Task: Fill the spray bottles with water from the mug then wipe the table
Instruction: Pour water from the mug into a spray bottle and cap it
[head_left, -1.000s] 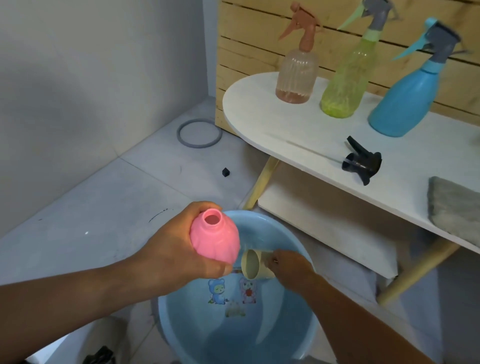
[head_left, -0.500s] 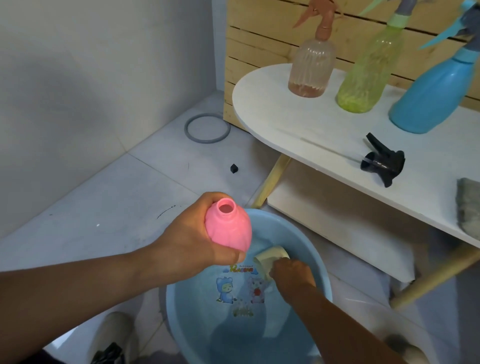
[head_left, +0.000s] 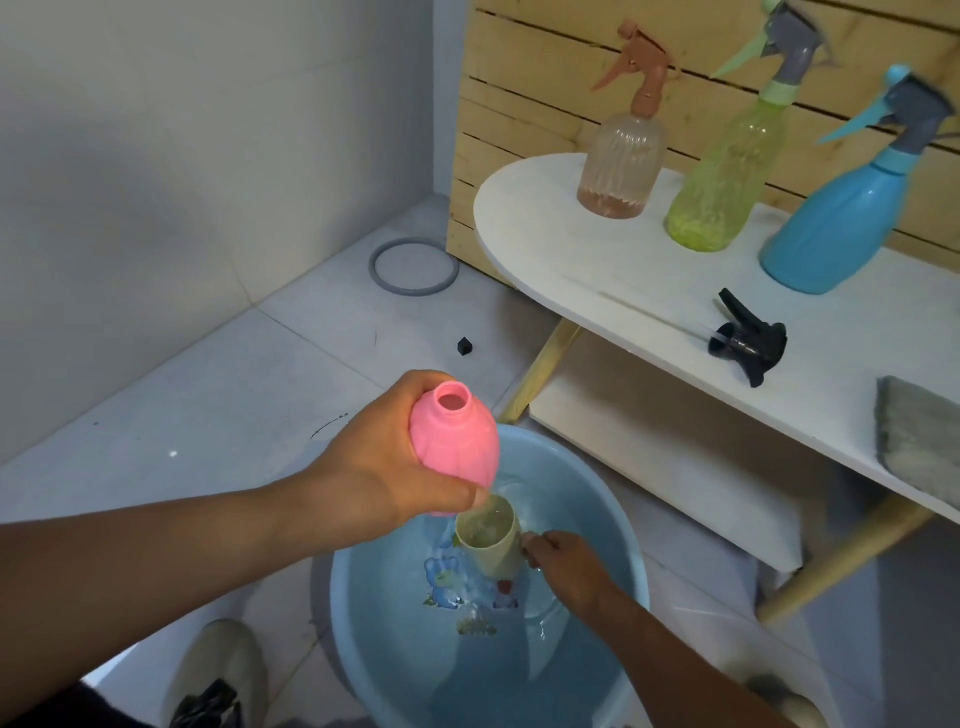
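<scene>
Mug (head_left: 491, 538) up out of the basin water now, mouth tilted toward upper left with water inside; half a second ago I had it dipped lower and turned on its side. So scooping looks done, pour into the pink bottle is next, not started yet.

Bottom centre of frame: blue basin (head_left: 631, 561) on the floor, water in it, cartoon print on the bottom. My right hand (head_left: 563, 566) sits over it at lower centre, fingers curled round the mug handle, firm hold. Mug rim just below the base of the pink bottle (head_left: 457, 447).

Centre left: my left hand (head_left: 384, 467) wrapped round the pink bottle's body, fingers closed on it, neck open and pointing up, no cap. Bottle held above the basin's near-left rim, slightly higher in frame than before.

Farther, right side: white table (head_left: 597, 270). Black spray head (head_left: 748, 340) lying loose on it, probably the pink bottle's. Grey cloth (head_left: 919, 431) at the right edge, untouched, so wiping not begun. Upper right, back of table: clear brown-top bottle (head_left: 621, 171), green bottle (head_left: 727, 182), blue bottle (head_left: 841, 218), all upright, heads on.

Grey ring (head_left: 414, 266) on the floor by the wall, upper centre.
</scene>
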